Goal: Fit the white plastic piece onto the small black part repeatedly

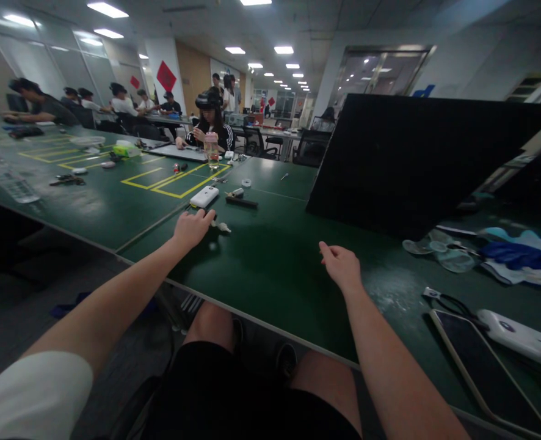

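Note:
My left hand point(193, 230) is stretched over the green table with its fingers curled down. A small white lumpy thing point(223, 227) lies right by its fingertips, with something dark partly hidden under the fingers. I cannot make out what the fingers hold. Just beyond that hand sits a white rounded device point(204, 196), like a power bank. My right hand point(342, 264) hovers at or just above the table, apart from any object, its thumb against curled fingers and nothing visible in it.
A large black panel point(389, 165) leans at the right. Near my right arm lie a phone point(485, 366), a white device with a cable point(518, 333) and crumpled blue and white fabric point(522, 253). A dark bar point(242, 201) and a tape roll point(246, 183) lie ahead. A person sits opposite.

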The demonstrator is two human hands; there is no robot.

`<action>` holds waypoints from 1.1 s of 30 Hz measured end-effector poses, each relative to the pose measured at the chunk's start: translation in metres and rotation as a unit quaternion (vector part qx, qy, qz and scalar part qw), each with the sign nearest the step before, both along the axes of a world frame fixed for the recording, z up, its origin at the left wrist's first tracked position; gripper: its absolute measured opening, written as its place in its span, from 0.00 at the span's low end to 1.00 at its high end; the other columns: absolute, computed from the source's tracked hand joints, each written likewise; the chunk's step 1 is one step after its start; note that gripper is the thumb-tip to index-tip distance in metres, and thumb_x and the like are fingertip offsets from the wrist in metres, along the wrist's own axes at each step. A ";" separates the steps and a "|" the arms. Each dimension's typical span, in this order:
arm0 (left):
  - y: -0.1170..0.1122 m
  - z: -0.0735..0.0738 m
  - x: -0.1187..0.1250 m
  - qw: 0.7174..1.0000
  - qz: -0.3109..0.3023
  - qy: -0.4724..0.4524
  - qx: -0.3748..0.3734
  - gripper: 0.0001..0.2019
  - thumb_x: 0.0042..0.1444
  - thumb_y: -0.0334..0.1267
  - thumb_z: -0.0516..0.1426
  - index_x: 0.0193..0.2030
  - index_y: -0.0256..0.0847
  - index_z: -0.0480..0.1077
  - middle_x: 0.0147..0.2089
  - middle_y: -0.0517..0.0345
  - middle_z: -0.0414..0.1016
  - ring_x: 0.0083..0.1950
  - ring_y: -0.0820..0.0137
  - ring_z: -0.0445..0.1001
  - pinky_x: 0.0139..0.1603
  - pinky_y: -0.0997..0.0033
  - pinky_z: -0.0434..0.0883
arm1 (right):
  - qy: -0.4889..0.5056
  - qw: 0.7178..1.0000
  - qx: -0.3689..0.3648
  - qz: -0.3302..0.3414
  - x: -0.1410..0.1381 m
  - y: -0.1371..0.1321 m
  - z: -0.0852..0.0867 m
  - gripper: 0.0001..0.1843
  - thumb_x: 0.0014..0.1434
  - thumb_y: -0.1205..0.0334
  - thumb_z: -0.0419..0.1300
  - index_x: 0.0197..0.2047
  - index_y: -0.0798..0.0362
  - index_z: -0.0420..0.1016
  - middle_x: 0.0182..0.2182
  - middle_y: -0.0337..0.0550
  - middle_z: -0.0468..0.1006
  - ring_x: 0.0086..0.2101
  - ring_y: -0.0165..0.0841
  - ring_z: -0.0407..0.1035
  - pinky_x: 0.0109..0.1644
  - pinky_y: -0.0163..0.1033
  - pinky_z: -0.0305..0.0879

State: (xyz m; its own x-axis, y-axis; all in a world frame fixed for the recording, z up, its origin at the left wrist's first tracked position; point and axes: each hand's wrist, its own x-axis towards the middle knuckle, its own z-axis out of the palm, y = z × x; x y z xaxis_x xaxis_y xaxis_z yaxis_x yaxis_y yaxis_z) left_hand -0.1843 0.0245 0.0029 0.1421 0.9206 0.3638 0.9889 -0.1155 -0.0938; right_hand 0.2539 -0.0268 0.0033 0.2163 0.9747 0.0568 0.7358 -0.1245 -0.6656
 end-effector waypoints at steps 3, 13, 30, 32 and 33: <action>0.003 0.001 -0.015 0.999 0.022 -0.028 0.010 0.20 0.65 0.39 0.50 0.62 0.42 0.66 0.53 0.36 0.75 0.54 0.46 0.76 0.60 0.44 0.63 | -0.005 1.000 -0.008 0.006 -0.001 0.001 0.000 0.26 0.67 0.38 0.52 0.41 0.51 0.79 0.33 0.47 0.81 0.31 0.37 0.73 0.32 0.40 0.67; 0.052 -0.012 0.027 0.896 0.116 -0.429 0.017 0.27 0.66 0.50 0.53 0.65 0.37 0.56 0.59 0.37 0.75 0.58 0.55 0.76 0.57 0.58 0.71 | 0.009 1.000 -0.016 0.010 -0.005 -0.003 0.005 0.29 0.68 0.36 0.48 0.39 0.51 0.78 0.33 0.47 0.81 0.31 0.37 0.73 0.33 0.39 0.67; -0.001 -0.021 0.266 0.766 -0.162 -0.567 -0.255 0.28 0.65 0.55 0.55 0.65 0.42 0.59 0.57 0.38 0.75 0.53 0.54 0.78 0.55 0.54 0.73 | -0.083 0.986 -0.033 0.142 -0.010 -0.011 0.009 0.28 0.54 0.46 0.69 0.55 0.48 0.76 0.47 0.46 0.80 0.43 0.40 0.74 0.43 0.41 0.69; -0.004 -0.021 0.277 0.707 -0.155 -0.631 -0.278 0.28 0.64 0.55 0.55 0.65 0.43 0.60 0.59 0.39 0.74 0.54 0.56 0.78 0.55 0.56 0.74 | -0.091 0.984 -0.022 0.153 -0.009 -0.009 0.005 0.27 0.53 0.47 0.69 0.54 0.48 0.77 0.48 0.46 0.79 0.44 0.40 0.74 0.43 0.41 0.69; -0.004 -0.021 0.279 0.675 -0.147 -0.663 -0.287 0.28 0.64 0.55 0.56 0.65 0.43 0.59 0.60 0.39 0.74 0.55 0.57 0.77 0.56 0.56 0.74 | -0.099 0.983 -0.018 0.154 -0.008 -0.007 0.003 0.27 0.54 0.48 0.69 0.55 0.48 0.77 0.48 0.46 0.79 0.43 0.40 0.74 0.43 0.41 0.68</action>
State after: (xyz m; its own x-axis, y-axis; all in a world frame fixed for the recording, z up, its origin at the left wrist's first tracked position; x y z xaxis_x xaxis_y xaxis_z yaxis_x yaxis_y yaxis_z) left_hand 0.0950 0.0206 -0.0178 0.2495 0.9669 -0.0538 0.0851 0.0334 0.9958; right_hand 0.2457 -0.0342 0.0064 -0.1015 0.9943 0.0326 0.8567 0.1040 -0.5053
